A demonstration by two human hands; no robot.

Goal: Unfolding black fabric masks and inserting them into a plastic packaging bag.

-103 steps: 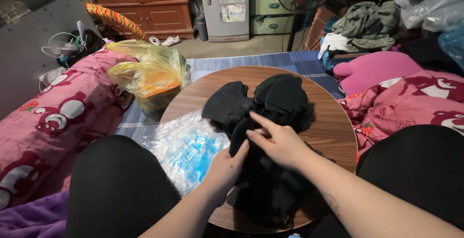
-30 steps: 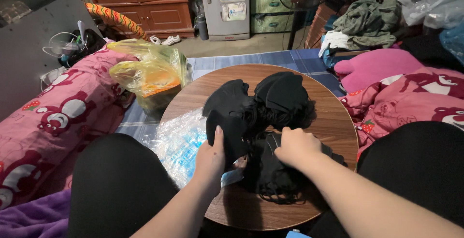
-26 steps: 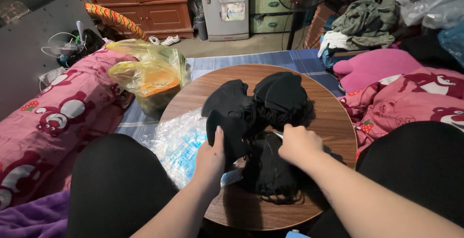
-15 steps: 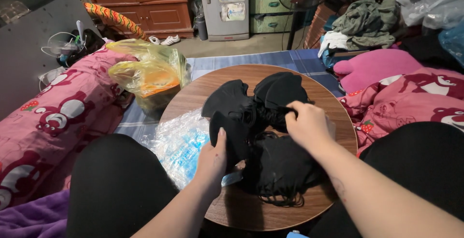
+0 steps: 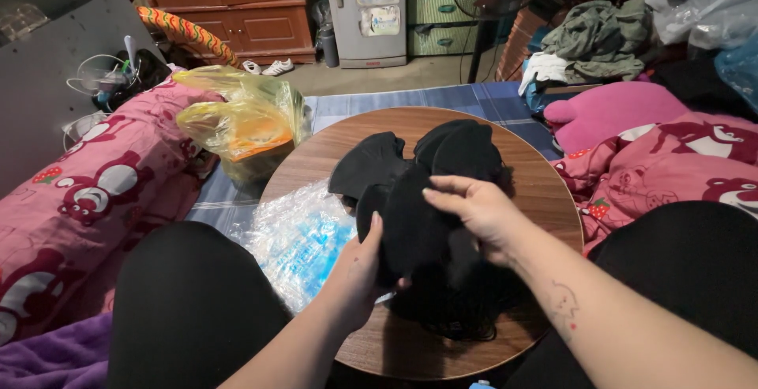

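Round wooden table (image 5: 545,191) is piled with black fabric pieces (image 5: 426,223), one piece gripped by left hand (image 5: 359,266) and right hand (image 5: 478,211) together.

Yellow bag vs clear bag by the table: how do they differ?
The yellow bag is opaque yellow-orange and stands bulging on the blue mat; the clear bag is see-through with blue showing inside and lies flat. The yellow bag sits off the round table, behind its left edge; the clear bag overlaps the table's rim, next to the left hand. Both are crinkled plastic, untouched by either hand.
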